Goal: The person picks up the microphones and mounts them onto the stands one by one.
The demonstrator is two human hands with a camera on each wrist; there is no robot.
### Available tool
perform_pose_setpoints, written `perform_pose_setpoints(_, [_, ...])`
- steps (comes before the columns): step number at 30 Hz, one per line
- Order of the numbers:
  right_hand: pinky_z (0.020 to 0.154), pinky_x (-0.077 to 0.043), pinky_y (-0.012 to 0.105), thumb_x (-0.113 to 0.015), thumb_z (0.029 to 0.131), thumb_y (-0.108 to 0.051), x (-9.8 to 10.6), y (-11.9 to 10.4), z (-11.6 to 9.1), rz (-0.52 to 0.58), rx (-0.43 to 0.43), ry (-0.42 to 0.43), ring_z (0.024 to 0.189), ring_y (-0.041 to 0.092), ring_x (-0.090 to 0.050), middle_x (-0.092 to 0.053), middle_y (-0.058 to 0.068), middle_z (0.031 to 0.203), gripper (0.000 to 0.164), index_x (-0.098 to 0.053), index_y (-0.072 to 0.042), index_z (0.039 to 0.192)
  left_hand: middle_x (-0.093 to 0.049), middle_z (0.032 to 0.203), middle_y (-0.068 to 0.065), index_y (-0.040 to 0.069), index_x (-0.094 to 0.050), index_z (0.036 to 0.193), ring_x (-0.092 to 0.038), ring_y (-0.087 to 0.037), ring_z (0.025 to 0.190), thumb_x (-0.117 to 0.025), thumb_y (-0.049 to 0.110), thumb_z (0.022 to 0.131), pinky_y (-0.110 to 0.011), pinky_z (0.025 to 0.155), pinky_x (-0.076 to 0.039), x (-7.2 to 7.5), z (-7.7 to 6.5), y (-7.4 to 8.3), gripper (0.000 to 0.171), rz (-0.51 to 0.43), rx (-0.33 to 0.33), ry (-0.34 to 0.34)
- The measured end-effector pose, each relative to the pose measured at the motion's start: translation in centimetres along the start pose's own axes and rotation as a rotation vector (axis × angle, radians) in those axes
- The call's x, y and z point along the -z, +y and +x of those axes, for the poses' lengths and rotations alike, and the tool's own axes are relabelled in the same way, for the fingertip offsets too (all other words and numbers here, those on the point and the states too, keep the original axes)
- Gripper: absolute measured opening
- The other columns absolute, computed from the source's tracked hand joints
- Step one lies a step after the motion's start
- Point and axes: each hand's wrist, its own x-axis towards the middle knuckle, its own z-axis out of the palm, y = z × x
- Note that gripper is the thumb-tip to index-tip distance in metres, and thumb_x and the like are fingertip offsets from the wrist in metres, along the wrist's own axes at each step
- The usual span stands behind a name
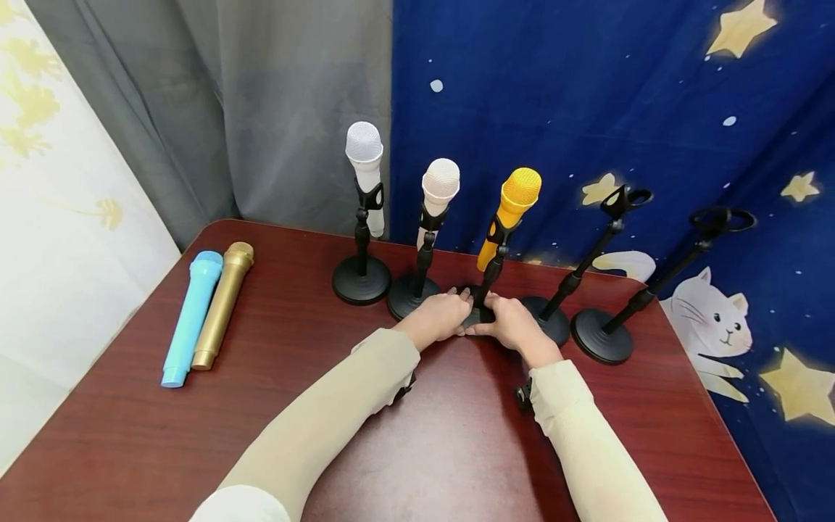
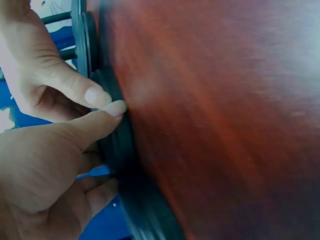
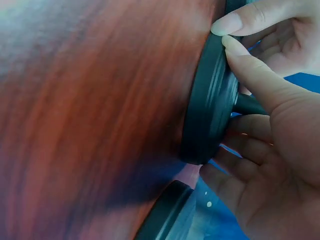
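A black microphone stand (image 1: 493, 272) carries a yellow microphone (image 1: 518, 190), tilted up to the right. Both hands hold its round base (image 3: 207, 110) from opposite sides. My left hand (image 1: 438, 317) grips the left side, while my right hand (image 1: 517, 326) has its fingers along the right. In the right wrist view the two thumbs meet at the front rim, with the other fingers curved round the base. To the left, a stand (image 1: 424, 254) bears a pale pinkish microphone (image 1: 441, 183). An unloaded stand (image 1: 567, 286) stands close beside my right hand.
At the far left of the row, another stand (image 1: 362, 264) holds a white microphone (image 1: 365, 148). A second unloaded stand (image 1: 642, 299) is at the right end. A blue microphone (image 1: 191, 319) and a gold microphone (image 1: 224, 308) lie on the left of the brown table (image 1: 293, 333). Curtains (image 1: 313, 87) hang behind.
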Motion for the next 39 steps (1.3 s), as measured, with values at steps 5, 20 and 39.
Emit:
perform_pose_setpoints(5, [0.112, -0.044, 0.052, -0.076, 0.088, -0.044, -0.4, 0.2, -0.1, -0.022, -0.01, -0.012, 0.134, 0.04, -0.055, -0.048, 0.02, 0.154, 0.074, -0.054, -0.002, 0.144, -0.03, 0.166, -0.009, 0.009, -0.036, 0.157, -0.034, -0.026, 0.153, -0.064, 0.033, 0.1, -0.035, 0.12, -0.038, -0.9, -0.7, -0.1, 0.068, -0.018, 0.012, 0.035])
perform_pose_setpoints(20, [0.108, -0.047, 0.055, -0.08, 0.078, -0.059, 2.2, -1.1, -4.7, 0.131, 0.005, 0.296, 0.134, 0.035, -0.056, -0.059, 0.015, 0.146, 0.087, -0.055, -0.01, 0.146, -0.06, 0.145, -0.01, 0.008, -0.06, 0.14, -0.057, -0.026, 0.135, -0.066, 0.035, 0.098, -0.041, 0.112, -0.047, 0.5, -9.3, -0.7, 0.05, -0.231, -0.041, 0.449])
perform_pose_setpoints(39, [0.101, -0.043, 0.008, -0.086, 0.08, -0.016, 4.7, 0.7, -9.8, 0.336, 0.064, 1.061, 0.122, -0.004, -0.057, -0.067, 0.007, 0.135, 0.059, -0.066, -0.015, 0.135, -0.043, 0.143, -0.04, -0.013, -0.037, 0.146, -0.044, -0.057, 0.128, -0.058, 0.043, 0.099, -0.07, 0.098, -0.042, -1.3, -23.0, -17.7, 0.076, -0.468, 0.67, 0.488])
